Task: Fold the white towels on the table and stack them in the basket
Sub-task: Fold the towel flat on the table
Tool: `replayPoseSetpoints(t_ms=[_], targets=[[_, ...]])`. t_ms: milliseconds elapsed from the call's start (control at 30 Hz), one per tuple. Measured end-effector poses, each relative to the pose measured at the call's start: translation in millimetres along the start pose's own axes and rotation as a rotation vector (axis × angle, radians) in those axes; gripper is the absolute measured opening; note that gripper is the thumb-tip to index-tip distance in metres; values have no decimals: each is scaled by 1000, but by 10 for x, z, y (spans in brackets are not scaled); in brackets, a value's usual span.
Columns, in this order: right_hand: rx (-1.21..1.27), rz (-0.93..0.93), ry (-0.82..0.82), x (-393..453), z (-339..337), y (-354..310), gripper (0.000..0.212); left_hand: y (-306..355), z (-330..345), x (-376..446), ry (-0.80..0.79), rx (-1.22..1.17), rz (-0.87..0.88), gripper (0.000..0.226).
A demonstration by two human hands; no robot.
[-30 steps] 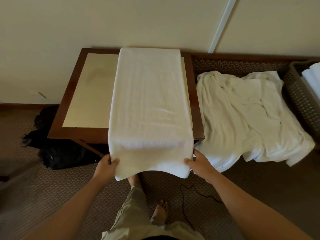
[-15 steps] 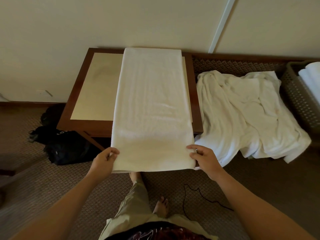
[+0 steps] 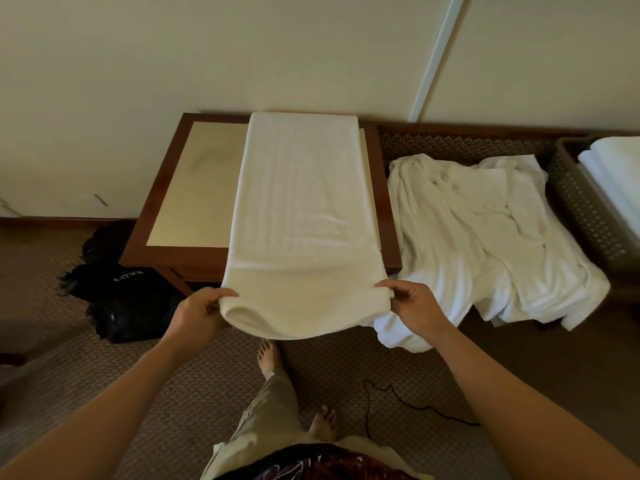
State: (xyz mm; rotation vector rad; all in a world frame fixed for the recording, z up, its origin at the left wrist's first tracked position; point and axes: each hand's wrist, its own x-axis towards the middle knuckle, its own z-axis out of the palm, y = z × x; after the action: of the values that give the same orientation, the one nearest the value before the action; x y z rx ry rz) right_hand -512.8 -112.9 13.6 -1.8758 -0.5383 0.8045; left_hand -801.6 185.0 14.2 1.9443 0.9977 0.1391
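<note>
A long white towel (image 3: 304, 209) lies lengthwise over the right half of a wooden table (image 3: 194, 188), its near end hanging past the front edge. My left hand (image 3: 199, 313) pinches the near left corner and my right hand (image 3: 412, 306) pinches the near right corner. The lifted near end sags between them in a curve. A heap of unfolded white towels (image 3: 485, 237) lies to the right of the table. At the far right stands a brown woven basket (image 3: 588, 209) with folded white towels (image 3: 616, 174) in it.
A black bag (image 3: 117, 299) lies on the carpet left of the table's front leg. A thin black cord (image 3: 398, 400) trails on the floor by my bare feet (image 3: 270, 355). The wall runs right behind the table and basket.
Both hands have raised the towel's hanging near end, so it now curls upward and sags between them instead of hanging flat. The view has shifted slightly.
</note>
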Motion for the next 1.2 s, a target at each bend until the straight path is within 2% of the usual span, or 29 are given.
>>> replayPoseSetpoints(t_ms=[100,167,233,333,400,433,467,500,633,833,1067,1133,1200], targets=[[-76,-131,121,18,47,-87,43,17,-29,46,158,230,275,26],[-143,-225,161,32,50,-153,49,60,-62,59,189,230,384,30],[-267,-309,168,72,41,-184,40,130,-88,58,151,148,401,38],[-379,-312,110,101,37,-165,35,191,-89,33,113,71,264,30],[-321,-254,88,60,57,-203,14,158,-73,38,130,12,115,24],[-269,-230,99,58,71,-193,21,136,-61,45,134,-9,77,20],[-217,-213,114,64,77,-169,50,116,-54,62,126,-27,60,16],[-208,-197,123,67,78,-153,64,108,-49,72,109,-40,51,14],[-208,-209,155,109,111,-179,52,129,-31,154,109,-112,27,18],[-93,-183,202,382,167,-414,30,328,-81,542,222,-180,-9,26],[-111,-180,387,1134,173,-798,29,752,-152,1388,318,-187,-59,40],[-155,-90,410,1422,173,-827,28,817,-154,1669,310,-139,-104,38],[-240,119,328,1654,174,-763,25,796,-123,1890,215,-20,-194,33]])
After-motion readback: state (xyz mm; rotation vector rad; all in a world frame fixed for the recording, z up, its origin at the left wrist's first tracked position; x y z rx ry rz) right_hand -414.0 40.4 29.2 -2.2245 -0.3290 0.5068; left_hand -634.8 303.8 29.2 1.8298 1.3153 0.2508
